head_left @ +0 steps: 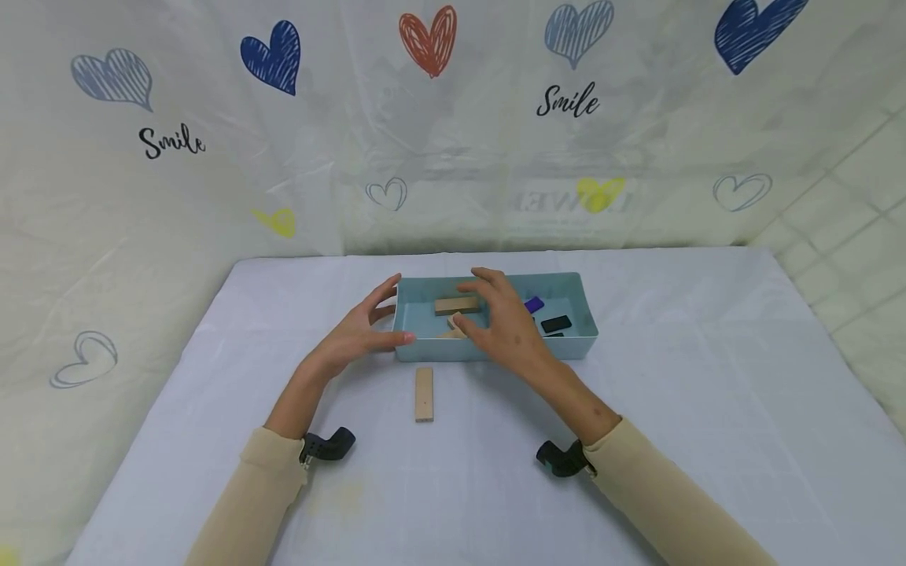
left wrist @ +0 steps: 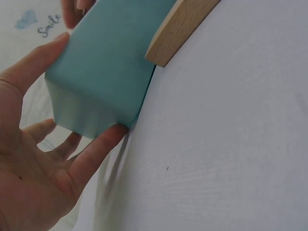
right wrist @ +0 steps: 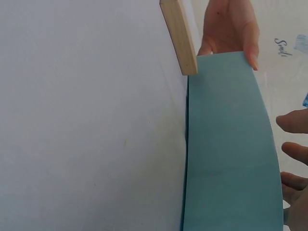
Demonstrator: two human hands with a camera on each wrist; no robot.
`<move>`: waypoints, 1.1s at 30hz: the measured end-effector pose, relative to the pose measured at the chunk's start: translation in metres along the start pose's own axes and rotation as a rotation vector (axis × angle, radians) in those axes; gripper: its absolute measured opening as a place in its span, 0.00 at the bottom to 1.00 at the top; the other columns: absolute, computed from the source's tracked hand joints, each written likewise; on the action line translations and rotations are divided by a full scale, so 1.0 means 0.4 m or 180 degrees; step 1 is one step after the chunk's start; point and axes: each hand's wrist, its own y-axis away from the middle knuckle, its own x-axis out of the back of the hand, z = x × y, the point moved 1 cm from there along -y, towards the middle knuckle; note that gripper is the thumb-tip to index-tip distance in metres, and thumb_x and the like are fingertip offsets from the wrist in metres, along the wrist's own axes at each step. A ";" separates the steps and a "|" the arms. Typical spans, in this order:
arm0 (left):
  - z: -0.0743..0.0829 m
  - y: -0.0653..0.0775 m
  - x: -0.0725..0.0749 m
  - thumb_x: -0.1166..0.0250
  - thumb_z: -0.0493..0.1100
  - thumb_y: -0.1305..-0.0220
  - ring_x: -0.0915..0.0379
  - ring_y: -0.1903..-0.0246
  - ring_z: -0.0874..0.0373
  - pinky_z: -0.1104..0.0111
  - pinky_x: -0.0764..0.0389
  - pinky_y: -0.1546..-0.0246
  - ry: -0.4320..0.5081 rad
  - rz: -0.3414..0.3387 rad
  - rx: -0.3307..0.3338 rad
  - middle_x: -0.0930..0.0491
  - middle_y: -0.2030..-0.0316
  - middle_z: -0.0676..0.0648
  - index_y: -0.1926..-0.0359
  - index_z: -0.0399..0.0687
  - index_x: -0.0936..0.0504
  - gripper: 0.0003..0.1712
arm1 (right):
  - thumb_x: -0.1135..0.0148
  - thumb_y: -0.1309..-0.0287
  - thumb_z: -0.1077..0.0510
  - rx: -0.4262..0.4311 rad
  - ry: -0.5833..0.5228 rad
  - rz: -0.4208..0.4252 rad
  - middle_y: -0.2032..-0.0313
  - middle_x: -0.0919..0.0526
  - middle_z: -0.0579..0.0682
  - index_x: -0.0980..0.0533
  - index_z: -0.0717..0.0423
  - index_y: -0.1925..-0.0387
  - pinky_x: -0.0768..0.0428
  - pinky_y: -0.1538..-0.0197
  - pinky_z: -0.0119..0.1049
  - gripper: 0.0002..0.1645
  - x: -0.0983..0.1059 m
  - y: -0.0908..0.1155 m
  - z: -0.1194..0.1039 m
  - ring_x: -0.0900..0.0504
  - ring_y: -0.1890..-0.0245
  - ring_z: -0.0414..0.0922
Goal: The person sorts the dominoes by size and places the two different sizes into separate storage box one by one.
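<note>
A light-blue plastic bin (head_left: 453,350) stands on the table with several small blocks inside. My left hand (head_left: 350,334) holds its left end, the thumb at the front rim and the other fingers spread round the end wall (left wrist: 82,113). Over the bin's middle hovers my right hand (head_left: 511,326), fingers spread and nothing between them. Inside lie a wooden block (head_left: 456,306), a purple block (head_left: 534,304) and a black block (head_left: 556,324). More wooden pieces are partly hidden by the right thumb and front wall. Another wooden block (head_left: 424,395) rests on the cloth before the bin.
A white cloth (head_left: 708,393) covers the table. Behind it hangs a pale sheet (head_left: 481,118) printed with hearts and "Smile". Each wrist wears a black camera mount, the left one (head_left: 333,444) and the right one (head_left: 562,460) both low above the cloth.
</note>
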 end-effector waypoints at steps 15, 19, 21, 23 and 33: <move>0.010 0.006 -0.002 0.22 0.53 0.40 0.54 0.17 0.45 0.41 0.25 0.31 -0.0006 -0.0006 0.0005 0.55 0.16 0.54 0.20 0.88 0.51 0.59 | 0.31 0.32 0.52 0.0087 -0.0078 -0.0043 0.28 0.29 0.55 0.20 0.54 0.39 0.22 0.31 0.56 0.22 0.007 0.029 -0.026 0.28 0.28 0.56; 0.012 0.007 -0.002 0.23 0.54 0.40 0.54 0.17 0.45 0.41 0.27 0.31 -0.0015 -0.0006 -0.0006 0.55 0.16 0.54 0.20 0.87 0.52 0.59 | 0.30 0.33 0.54 0.0144 -0.0089 -0.0044 0.31 0.27 0.55 0.19 0.52 0.41 0.21 0.32 0.55 0.21 0.006 0.039 -0.035 0.26 0.30 0.55; 0.012 0.007 -0.002 0.23 0.53 0.40 0.54 0.17 0.45 0.41 0.26 0.31 -0.0007 -0.0009 -0.0003 0.54 0.16 0.54 0.20 0.86 0.52 0.59 | 0.30 0.33 0.54 0.0184 -0.0091 -0.0055 0.32 0.26 0.54 0.18 0.50 0.41 0.21 0.32 0.55 0.20 0.005 0.045 -0.038 0.25 0.31 0.55; 0.012 0.007 -0.002 0.23 0.53 0.40 0.54 0.17 0.45 0.41 0.26 0.31 0.0002 -0.0012 -0.0008 0.54 0.16 0.54 0.19 0.85 0.52 0.59 | 0.29 0.34 0.53 0.0234 -0.0081 -0.0054 0.33 0.25 0.55 0.18 0.49 0.41 0.21 0.32 0.55 0.21 0.004 0.051 -0.042 0.25 0.31 0.55; 0.011 0.007 -0.002 0.23 0.53 0.40 0.53 0.17 0.45 0.40 0.29 0.29 -0.0012 -0.0002 -0.0007 0.53 0.17 0.55 0.20 0.86 0.52 0.59 | 0.28 0.35 0.54 0.0345 -0.0067 -0.0048 0.36 0.23 0.55 0.18 0.53 0.44 0.21 0.32 0.53 0.20 0.003 0.068 -0.055 0.25 0.33 0.52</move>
